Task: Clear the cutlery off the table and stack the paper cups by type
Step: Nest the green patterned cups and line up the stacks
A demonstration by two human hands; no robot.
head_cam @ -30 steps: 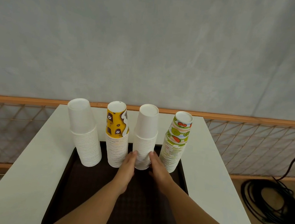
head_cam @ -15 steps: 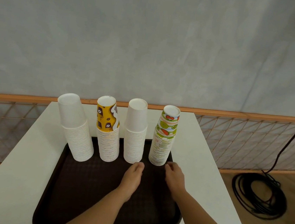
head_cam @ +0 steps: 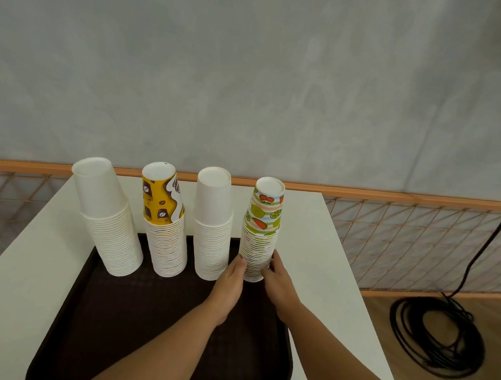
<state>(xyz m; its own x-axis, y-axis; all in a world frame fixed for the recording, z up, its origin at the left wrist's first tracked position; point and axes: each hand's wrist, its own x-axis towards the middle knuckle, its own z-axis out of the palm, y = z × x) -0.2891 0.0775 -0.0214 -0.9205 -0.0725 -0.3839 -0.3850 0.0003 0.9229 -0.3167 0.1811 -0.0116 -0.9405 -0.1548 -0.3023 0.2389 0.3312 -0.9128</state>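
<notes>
Fruit-print cup stack (head_cam: 261,238) had limes and carrots on stripes; left hand (head_cam: 229,284) pressed it straight-fingered, right hand (head_cam: 279,282) curled round its base.

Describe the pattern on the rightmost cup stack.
The fruit-print cup stack: limes, carrots, red fruit on pastel stripes; head view.

Dark-brown tray (head_cam: 134,317) holds white stack (head_cam: 111,224), yellow coffee-bean stack (head_cam: 160,201), second white stack (head_cam: 211,232), fruit-striped stack (head_cam: 262,222).
</notes>
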